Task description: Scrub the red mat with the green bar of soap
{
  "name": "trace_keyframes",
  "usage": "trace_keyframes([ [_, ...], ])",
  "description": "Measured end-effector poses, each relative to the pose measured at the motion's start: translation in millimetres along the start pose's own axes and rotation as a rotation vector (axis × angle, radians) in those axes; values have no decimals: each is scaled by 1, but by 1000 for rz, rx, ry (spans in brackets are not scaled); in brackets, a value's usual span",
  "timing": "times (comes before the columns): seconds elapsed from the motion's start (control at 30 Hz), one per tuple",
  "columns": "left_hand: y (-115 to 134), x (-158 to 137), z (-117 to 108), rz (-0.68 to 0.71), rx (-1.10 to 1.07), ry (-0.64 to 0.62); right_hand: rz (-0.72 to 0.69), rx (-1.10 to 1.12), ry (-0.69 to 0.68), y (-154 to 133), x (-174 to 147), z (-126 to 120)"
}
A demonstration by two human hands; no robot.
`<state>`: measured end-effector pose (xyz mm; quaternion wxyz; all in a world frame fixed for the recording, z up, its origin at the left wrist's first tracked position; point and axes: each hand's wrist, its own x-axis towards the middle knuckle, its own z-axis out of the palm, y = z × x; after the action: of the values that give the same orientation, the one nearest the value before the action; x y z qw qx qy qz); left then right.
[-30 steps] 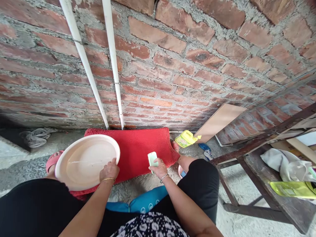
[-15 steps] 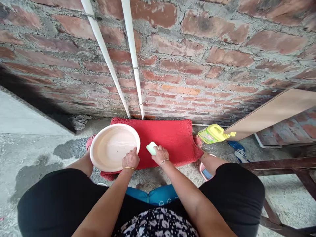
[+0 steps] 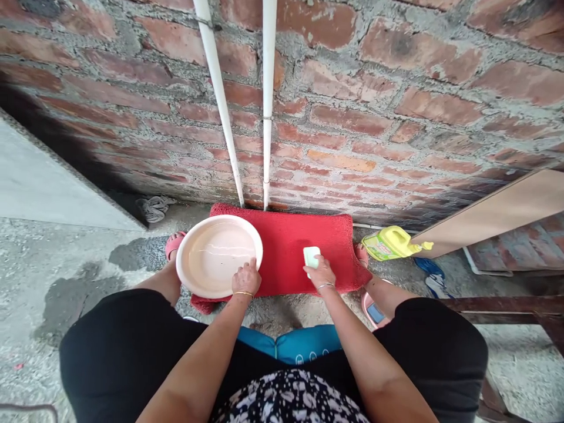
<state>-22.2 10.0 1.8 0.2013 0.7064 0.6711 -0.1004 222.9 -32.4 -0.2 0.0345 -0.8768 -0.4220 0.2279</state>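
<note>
A red mat [image 3: 291, 235] with a shaggy edge lies spread before me, raised on something hidden beneath it. On its left part stands a pale pink basin [image 3: 181, 264] holding water. My left hand [image 3: 245, 278] is closed over the basin's right rim, with the fingertips partly hidden. Over the right half of the mat, my right hand [image 3: 321, 272] grips a pale green block [image 3: 311, 255] with rounded corners, like a bar of soap or a sponge. The block is against the mat's surface.
A yellow detergent jug [image 3: 390, 243] stands right of the mat. Near my right leg is a pink container [image 3: 374, 311] with something bluish inside. A brick wall [image 3: 330, 141] with two white pipes rises behind. A brown wooden frame [image 3: 493, 308] stands at right.
My right hand has moved to the right across the mat with the pale green block. My left hand stays on the basin's rim. The whole view has shifted slightly.
</note>
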Motion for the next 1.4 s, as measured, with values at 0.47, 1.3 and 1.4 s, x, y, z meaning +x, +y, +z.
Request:
trace_keyframes([
  [0.47, 1, -1, -3, -17, -7, -38, -115, -101, -76, -36, 24, 15],
  [1.3, 1, 0, -1, -18, 5, -4, -273, -150, -157, -40, -20, 35],
  [1.4, 2, 0, -3, -29, 8, -26, 12, -65, -90, 17, 0, 6],
])
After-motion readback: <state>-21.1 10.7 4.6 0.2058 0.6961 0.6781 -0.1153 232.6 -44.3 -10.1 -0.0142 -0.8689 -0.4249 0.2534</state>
